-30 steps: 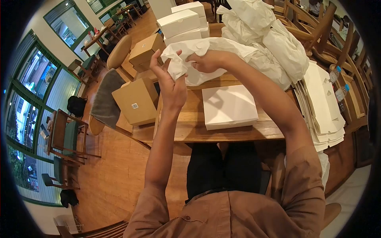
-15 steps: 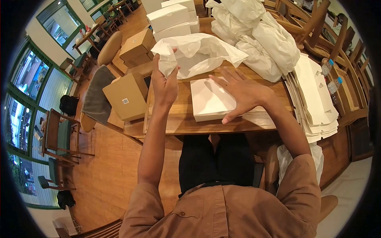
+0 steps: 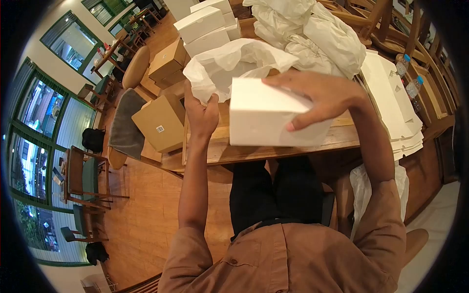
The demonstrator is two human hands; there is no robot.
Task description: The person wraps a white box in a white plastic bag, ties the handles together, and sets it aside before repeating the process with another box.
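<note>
My left hand (image 3: 201, 115) is closed on the near-left edge of a white plastic bag (image 3: 207, 73), whose mouth gapes toward me. A white cardboard box (image 3: 261, 124) is in my right hand (image 3: 325, 95), with the thumb on its near side and the fingers across its top. The box is raised above the near part of the wooden table (image 3: 220, 155), just right of the bag's opening. My right hand covers part of the box's right side.
White boxes (image 3: 202, 24) are stacked at the back left. Brown cardboard boxes (image 3: 159, 122) stand left of the table. Crumpled white bags (image 3: 337, 41) lie at the back. Flat white cardboard sheets (image 3: 391, 105) and water bottles (image 3: 414, 87) are at the right.
My right hand has gripped the white box and lifted it off the table toward me. My left hand keeps the bag, its rim now spread wider.
</note>
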